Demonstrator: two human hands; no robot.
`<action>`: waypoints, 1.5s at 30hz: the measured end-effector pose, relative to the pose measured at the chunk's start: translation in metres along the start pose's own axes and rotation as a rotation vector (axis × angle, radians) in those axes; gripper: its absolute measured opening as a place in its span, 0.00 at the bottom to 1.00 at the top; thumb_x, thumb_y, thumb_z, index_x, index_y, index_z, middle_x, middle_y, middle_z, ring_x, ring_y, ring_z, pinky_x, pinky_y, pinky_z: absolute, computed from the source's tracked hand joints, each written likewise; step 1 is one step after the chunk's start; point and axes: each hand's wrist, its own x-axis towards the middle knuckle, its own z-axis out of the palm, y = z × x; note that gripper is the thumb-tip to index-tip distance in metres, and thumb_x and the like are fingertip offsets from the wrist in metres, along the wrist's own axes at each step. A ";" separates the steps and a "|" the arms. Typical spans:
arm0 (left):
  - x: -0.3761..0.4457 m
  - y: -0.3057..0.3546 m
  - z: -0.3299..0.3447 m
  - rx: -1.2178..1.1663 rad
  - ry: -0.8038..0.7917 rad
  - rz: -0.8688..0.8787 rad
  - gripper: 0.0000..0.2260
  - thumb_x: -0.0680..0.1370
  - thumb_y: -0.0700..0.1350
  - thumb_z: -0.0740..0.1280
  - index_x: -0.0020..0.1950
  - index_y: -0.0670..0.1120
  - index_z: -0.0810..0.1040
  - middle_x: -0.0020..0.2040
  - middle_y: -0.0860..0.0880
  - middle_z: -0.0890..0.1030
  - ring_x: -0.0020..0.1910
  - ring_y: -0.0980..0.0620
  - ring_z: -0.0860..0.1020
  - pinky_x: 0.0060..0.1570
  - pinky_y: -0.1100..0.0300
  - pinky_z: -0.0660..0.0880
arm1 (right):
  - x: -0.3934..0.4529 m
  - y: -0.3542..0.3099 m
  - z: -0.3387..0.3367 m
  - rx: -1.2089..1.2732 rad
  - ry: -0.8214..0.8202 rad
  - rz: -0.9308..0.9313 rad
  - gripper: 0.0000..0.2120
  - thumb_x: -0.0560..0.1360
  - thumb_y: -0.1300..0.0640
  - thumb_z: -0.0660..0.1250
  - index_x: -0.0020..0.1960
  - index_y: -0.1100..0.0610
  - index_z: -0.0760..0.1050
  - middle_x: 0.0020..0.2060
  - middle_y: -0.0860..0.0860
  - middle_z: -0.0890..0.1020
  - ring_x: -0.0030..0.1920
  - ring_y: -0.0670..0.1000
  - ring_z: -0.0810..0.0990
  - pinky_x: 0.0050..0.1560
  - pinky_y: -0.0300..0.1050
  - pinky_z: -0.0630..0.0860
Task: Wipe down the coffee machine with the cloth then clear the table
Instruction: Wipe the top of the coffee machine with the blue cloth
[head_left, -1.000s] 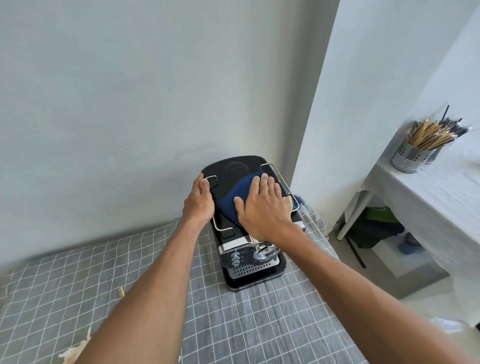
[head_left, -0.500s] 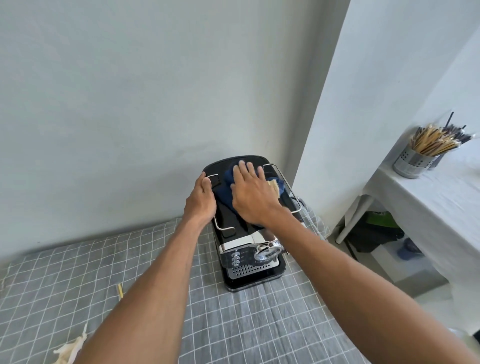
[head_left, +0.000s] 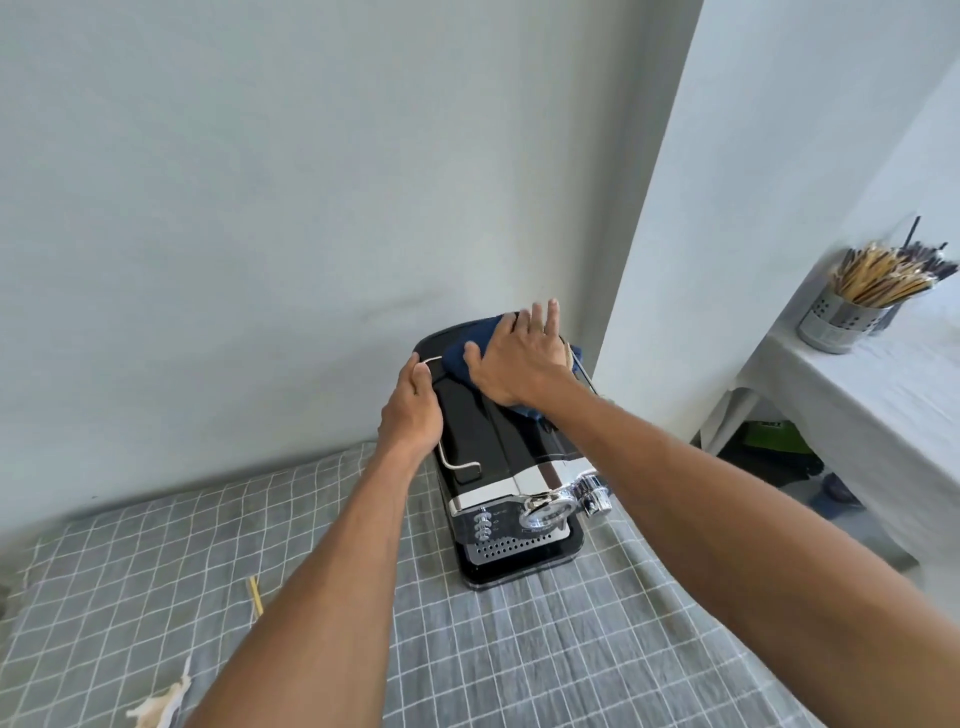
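Note:
A black and chrome coffee machine (head_left: 511, 483) stands on the grey checked tablecloth (head_left: 519, 649), close to the back wall. My right hand (head_left: 519, 358) lies flat with fingers spread on a dark blue cloth (head_left: 467, 353), pressing it onto the far end of the machine's top. Most of the cloth is hidden under the palm. My left hand (head_left: 413, 410) grips the machine's left edge at the wire rail, holding it steady.
A thin yellow stick (head_left: 254, 597) and a crumpled pale scrap (head_left: 156, 712) lie on the tablecloth at the left. To the right, a white-covered side table (head_left: 857, 405) carries a metal holder of chopsticks (head_left: 841, 317). Bags sit on the floor beneath it.
My right hand has slid the blue cloth from the middle of the machine's top toward its far end. My left hand stays on the left edge.

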 end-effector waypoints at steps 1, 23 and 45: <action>0.000 0.000 0.000 -0.007 -0.002 -0.005 0.23 0.86 0.58 0.46 0.80 0.57 0.62 0.78 0.50 0.67 0.76 0.45 0.66 0.74 0.52 0.60 | 0.004 -0.005 -0.004 0.005 -0.017 0.012 0.40 0.83 0.38 0.43 0.81 0.70 0.49 0.80 0.69 0.54 0.82 0.66 0.45 0.80 0.64 0.34; -0.001 0.000 0.000 -0.013 0.014 -0.042 0.23 0.84 0.60 0.46 0.78 0.60 0.64 0.75 0.50 0.72 0.72 0.45 0.71 0.72 0.50 0.64 | -0.076 0.058 0.034 0.018 0.070 -0.688 0.35 0.85 0.38 0.47 0.84 0.57 0.47 0.83 0.58 0.42 0.83 0.56 0.39 0.81 0.51 0.39; -0.007 0.000 0.000 -0.056 0.029 -0.064 0.23 0.84 0.62 0.48 0.78 0.60 0.64 0.75 0.50 0.72 0.73 0.45 0.70 0.73 0.49 0.64 | 0.017 0.025 0.006 -0.020 0.119 -0.291 0.32 0.86 0.45 0.43 0.80 0.66 0.55 0.80 0.61 0.61 0.83 0.60 0.50 0.81 0.65 0.42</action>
